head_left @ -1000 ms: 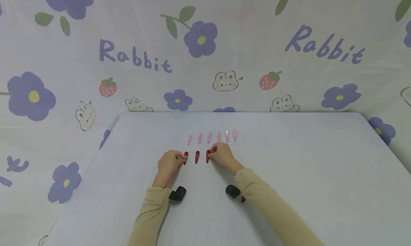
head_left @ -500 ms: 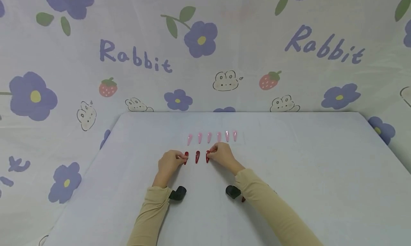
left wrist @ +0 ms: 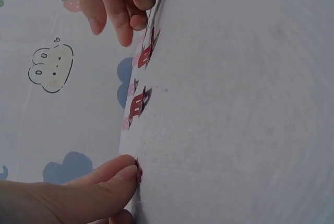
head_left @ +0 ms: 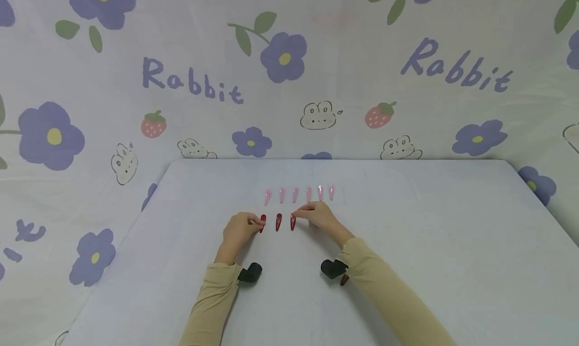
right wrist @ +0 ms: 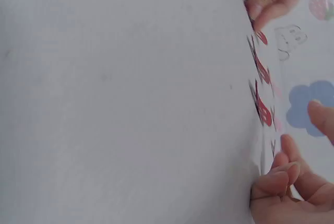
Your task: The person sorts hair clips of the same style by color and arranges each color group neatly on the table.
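Three red snap hair clips stand in a short row in the head view. My left hand (head_left: 238, 230) pinches the leftmost red hair clip (head_left: 263, 219) between thumb and finger. The middle red hair clip (head_left: 278, 222) lies untouched. My right hand (head_left: 320, 216) is just right of the third red hair clip (head_left: 293, 222), its fingertips close to the clip's top. Seen in the right wrist view, the right thumb and forefinger (right wrist: 288, 148) are spread apart with nothing between them. Behind this row runs a line of several pink hair clips (head_left: 295, 194).
Another red hair clip (head_left: 345, 279) lies partly hidden beside the right sleeve (head_left: 384, 291). Black wrist cameras (head_left: 250, 273) jut inward from both wrists. The white table (head_left: 452, 235) ends at a patterned cloth (head_left: 344, 60) behind.
My right hand has let go of the third red hair clip and drawn slightly back to the right, after nudging it a little left. The left hand has stayed put.
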